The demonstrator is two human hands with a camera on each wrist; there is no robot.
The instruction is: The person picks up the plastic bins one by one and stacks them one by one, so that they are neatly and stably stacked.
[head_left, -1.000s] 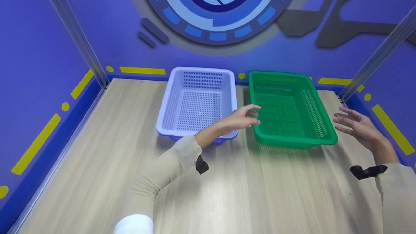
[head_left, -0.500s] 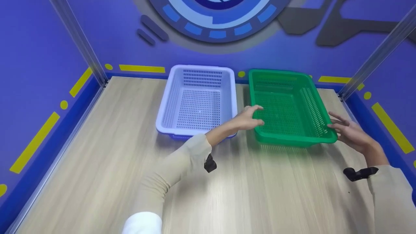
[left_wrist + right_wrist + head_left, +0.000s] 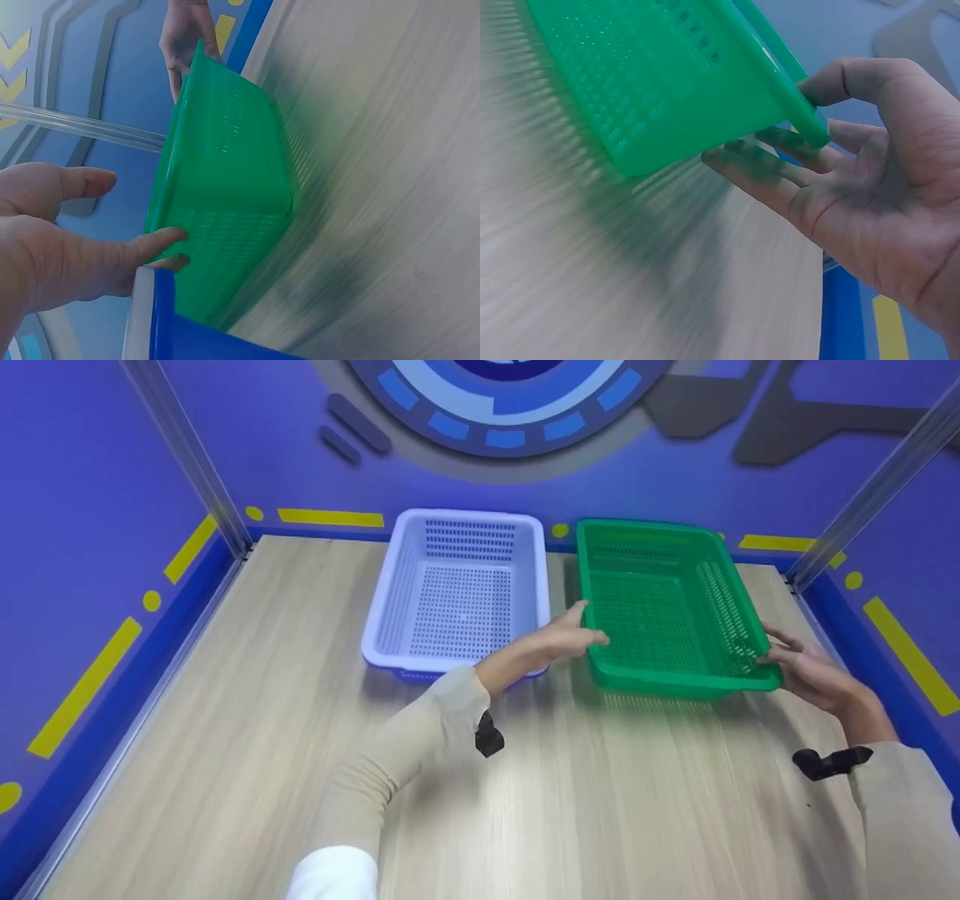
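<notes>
A green plastic basket with perforated walls sits on the table at the back right. My left hand is at its left side; in the left wrist view the fingers lie along the outer wall, while the thumb stretches straight above the rim, apart from it. On the opposite side, my right hand holds the rim near the front right corner. The right wrist view has the thumb on the rim and the fingers beneath it, against the outside.
Left of the green basket stands a light purple basket, its right rim close under my left wrist. Blue panels with yellow marks bound the wooden table at the back and sides. Metal posts rise at the back corners.
My right hand has moved left from beside the green basket onto its rim. My left hand has shifted slightly right, its fingers now outside the left wall. The baskets have stayed put.
</notes>
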